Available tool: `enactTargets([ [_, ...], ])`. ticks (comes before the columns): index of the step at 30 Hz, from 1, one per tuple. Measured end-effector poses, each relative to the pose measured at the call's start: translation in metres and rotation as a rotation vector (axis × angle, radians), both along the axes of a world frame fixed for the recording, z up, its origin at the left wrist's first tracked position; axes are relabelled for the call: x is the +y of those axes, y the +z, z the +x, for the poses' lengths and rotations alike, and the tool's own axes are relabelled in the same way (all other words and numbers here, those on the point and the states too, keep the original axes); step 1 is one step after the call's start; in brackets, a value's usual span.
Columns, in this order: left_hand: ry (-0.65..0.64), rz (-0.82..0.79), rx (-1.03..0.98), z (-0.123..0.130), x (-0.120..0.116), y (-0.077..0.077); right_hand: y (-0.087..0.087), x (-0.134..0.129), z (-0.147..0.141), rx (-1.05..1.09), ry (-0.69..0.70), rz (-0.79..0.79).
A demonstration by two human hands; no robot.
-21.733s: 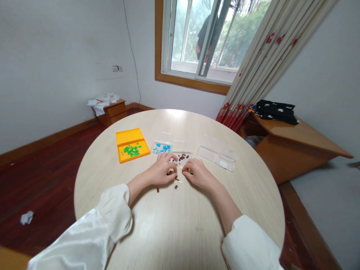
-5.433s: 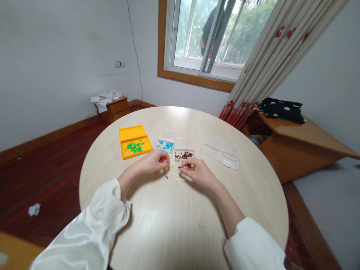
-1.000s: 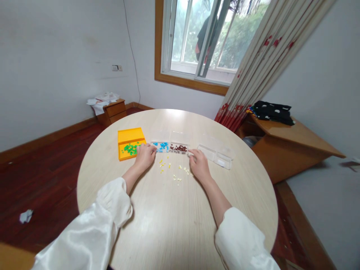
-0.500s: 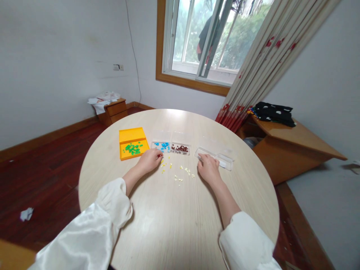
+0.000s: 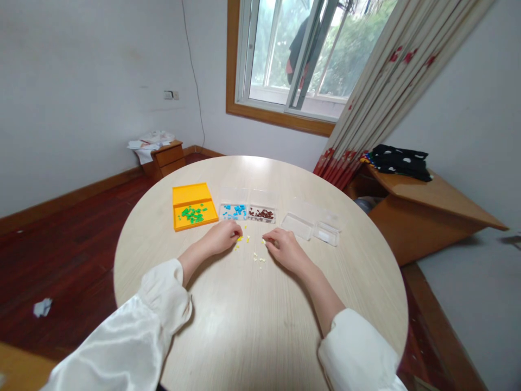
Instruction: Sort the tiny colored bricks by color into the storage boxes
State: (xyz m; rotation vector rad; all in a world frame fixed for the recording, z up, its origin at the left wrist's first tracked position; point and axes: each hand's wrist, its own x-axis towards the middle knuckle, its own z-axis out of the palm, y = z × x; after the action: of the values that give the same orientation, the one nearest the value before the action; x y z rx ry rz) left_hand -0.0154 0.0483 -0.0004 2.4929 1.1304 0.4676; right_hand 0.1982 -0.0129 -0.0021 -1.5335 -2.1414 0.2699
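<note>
My left hand point(image 5: 224, 237) rests low over the table, thumb and fingertips drawn together beside a few small yellow pieces point(image 5: 248, 239). Whatever those fingertips hold is hidden. Opposite it, my right hand point(image 5: 287, 251) has its thumb and index finger closed around a small cream piece point(image 5: 264, 242) at the tabletop. Several more cream pieces point(image 5: 259, 260) lie loose just in front, and the right hand covers part of this area. Behind the hands, one clear box holds blue pieces point(image 5: 239, 210) and another holds dark brown pieces point(image 5: 261, 214).
An open yellow box point(image 5: 191, 192) with green pieces point(image 5: 192, 215) stands at the left of the round table point(image 5: 252, 326). Two clear boxes, a larger one point(image 5: 297, 226) and a smaller one point(image 5: 326, 234), lie open at the right. A wooden desk point(image 5: 439, 203) stands beyond.
My right hand has moved left from the clear boxes to the cream pieces. My left hand has shifted slightly right and nearer to me, to the yellow pieces.
</note>
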Motion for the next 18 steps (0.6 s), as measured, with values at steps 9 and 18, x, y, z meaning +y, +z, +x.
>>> enactTargets([
  [9,-0.096,-0.057,-0.085,0.007,-0.01,-0.001,0.008,0.001,0.009,-0.008,-0.052,0.028],
  [18,-0.001,-0.071,-0.05,0.006,-0.008,0.004,0.013,-0.004,0.085,-0.256,-0.687,0.079],
])
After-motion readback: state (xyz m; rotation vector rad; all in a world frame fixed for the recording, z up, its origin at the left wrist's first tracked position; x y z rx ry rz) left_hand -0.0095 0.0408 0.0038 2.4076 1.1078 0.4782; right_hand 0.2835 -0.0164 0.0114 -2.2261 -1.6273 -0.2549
